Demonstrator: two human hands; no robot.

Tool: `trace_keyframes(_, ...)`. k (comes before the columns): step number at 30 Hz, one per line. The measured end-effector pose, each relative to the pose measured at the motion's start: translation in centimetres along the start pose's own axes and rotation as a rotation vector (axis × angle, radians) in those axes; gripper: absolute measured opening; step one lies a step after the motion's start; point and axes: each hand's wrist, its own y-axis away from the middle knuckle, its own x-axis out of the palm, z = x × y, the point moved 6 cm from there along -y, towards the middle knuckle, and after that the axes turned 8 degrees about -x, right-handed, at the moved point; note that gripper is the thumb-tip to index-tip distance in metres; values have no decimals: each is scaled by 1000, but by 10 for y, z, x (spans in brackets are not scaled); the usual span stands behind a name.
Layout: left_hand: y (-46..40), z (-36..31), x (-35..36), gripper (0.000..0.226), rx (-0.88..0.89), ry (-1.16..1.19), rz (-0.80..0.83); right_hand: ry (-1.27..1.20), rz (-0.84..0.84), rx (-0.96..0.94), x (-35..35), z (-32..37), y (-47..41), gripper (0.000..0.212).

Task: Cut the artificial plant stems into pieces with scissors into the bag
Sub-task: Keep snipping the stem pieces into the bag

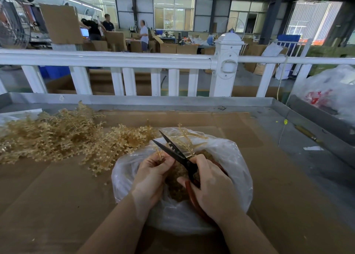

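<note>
Here, the right hand (pixel 215 188) has its grip on the red-handled scissors (pixel 177 154), blades wide apart, over the clear bag (pixel 236 169) on the worktop (pixel 57 196). The left hand (pixel 151 177) pinches a stem (pixel 159 155) beside the blades. Uncut stems (pixel 57 136) lie farther left.

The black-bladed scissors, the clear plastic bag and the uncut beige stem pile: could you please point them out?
Black-bladed scissors (pixel 173 151), head view, on the blades.
Clear plastic bag (pixel 233 157), head view, right wall.
Uncut beige stem pile (pixel 63 136), head view, pile's middle.
</note>
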Motion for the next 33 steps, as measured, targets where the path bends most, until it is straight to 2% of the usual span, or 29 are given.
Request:
trace_keyframes(10,-2,1,-1,8,14,-24,-7,51,64,-1,5,-1,-2,46)
trace_keyframes(27,-4,1,-1,10,-2,-49,-33,72,23,0,1,1,-3,47)
trace_keyframes(33,-6,2,-2,13,20,-55,-31,78,61,-10,3,1,-5,56)
